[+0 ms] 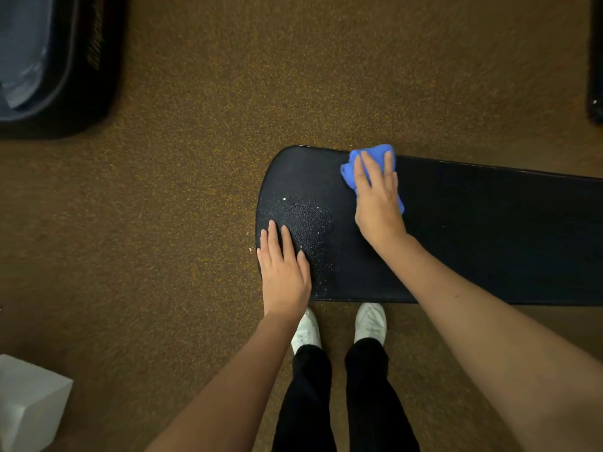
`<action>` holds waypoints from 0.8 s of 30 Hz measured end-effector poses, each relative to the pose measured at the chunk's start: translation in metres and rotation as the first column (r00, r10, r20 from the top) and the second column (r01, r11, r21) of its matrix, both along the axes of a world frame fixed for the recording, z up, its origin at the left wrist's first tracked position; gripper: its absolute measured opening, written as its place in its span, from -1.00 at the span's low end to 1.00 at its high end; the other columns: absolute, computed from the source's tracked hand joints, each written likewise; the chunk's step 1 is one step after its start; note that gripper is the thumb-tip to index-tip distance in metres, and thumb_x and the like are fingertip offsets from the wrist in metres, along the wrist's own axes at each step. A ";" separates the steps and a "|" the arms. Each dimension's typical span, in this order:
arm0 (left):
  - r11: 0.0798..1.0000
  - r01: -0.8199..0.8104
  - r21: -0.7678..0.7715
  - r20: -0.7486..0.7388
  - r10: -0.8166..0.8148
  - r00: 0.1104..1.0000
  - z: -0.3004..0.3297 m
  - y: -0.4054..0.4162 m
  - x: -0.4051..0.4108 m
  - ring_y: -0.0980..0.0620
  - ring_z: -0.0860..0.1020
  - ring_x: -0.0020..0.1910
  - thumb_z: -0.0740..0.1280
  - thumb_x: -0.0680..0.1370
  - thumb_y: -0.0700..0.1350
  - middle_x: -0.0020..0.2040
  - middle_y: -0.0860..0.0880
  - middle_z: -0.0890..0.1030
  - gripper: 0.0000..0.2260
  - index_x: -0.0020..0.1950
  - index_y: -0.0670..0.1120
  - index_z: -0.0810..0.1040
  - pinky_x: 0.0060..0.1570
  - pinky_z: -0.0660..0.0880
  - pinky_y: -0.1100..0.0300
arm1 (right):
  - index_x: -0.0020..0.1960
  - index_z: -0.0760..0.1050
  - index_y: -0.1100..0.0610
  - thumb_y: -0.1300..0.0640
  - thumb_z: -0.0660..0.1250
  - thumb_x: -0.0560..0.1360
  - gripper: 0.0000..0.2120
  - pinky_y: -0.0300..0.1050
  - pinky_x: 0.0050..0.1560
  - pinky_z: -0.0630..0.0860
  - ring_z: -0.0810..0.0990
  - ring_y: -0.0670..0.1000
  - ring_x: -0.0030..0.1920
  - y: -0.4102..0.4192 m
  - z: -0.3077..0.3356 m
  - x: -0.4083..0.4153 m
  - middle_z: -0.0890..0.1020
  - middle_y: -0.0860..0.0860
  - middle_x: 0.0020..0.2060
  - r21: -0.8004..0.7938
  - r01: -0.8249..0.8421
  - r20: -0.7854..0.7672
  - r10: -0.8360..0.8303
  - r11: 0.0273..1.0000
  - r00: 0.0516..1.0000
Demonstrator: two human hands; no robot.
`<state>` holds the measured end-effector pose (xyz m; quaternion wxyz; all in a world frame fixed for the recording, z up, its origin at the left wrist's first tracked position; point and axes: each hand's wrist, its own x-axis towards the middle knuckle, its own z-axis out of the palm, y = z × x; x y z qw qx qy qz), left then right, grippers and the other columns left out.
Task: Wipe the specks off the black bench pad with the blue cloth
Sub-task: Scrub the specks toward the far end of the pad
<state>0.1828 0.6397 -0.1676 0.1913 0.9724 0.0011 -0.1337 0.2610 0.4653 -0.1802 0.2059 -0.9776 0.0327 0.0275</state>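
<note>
Two hands flat on the black bench pad (473,230), right hand (378,200) atop blue cloth (350,174), left hand (284,272) bare.

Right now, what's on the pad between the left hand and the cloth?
In the head view, white specks dot the pad between the left hand and the cloth; nothing else lies there.

Single head-mounted wide-angle view, aimed steeply downward from above; close over bench pad (456,230), both forearms, shoes (370,321) and surrounding floor (163,190).
</note>
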 end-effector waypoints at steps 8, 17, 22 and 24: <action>1.000 0.010 0.003 -0.011 -0.009 1.000 0.005 0.001 -0.005 -0.27 0.15 0.44 -0.12 0.59 -0.02 0.45 -0.29 0.19 -0.48 0.43 -0.30 0.22 0.41 0.10 -0.09 | 0.42 0.24 0.29 0.52 0.25 0.39 -0.38 0.37 0.32 0.15 0.10 0.39 0.43 -0.034 -0.001 -0.011 0.31 0.22 0.40 0.024 -0.094 -0.013 0.094 0.995 0.995; 1.000 0.007 0.007 0.009 -0.007 1.000 0.000 0.001 -0.005 -0.32 0.23 0.39 -0.04 0.57 -0.07 0.42 -0.33 0.25 -0.51 0.38 -0.34 0.29 0.36 0.19 -0.16 | 0.41 0.23 0.21 0.54 0.27 0.29 -0.27 0.22 0.33 0.14 0.16 0.29 0.43 -0.012 -0.010 -0.092 0.30 0.09 0.40 -0.081 -0.404 0.093 0.410 0.911 0.907; 1.000 -0.004 0.016 -0.021 0.004 1.000 0.004 -0.003 -0.005 -0.28 0.15 0.44 -0.10 0.57 -0.02 0.46 -0.30 0.19 -0.47 0.42 -0.30 0.25 0.40 0.13 -0.13 | 0.41 0.26 0.27 0.55 0.31 0.33 -0.32 0.34 0.30 0.15 0.15 0.37 0.41 -0.032 -0.003 -0.082 0.32 0.21 0.40 -0.008 -0.006 0.046 0.006 1.000 0.999; 1.000 -0.002 0.015 -0.026 0.002 1.000 0.004 -0.005 -0.003 -0.27 0.16 0.44 -0.10 0.57 -0.02 0.46 -0.29 0.19 -0.47 0.42 -0.30 0.25 0.39 0.13 -0.15 | 0.39 0.29 0.31 0.56 0.27 0.32 -0.34 0.38 0.28 0.19 0.16 0.42 0.40 -0.019 0.000 -0.066 0.35 0.25 0.38 0.016 0.102 0.028 -0.103 0.995 0.994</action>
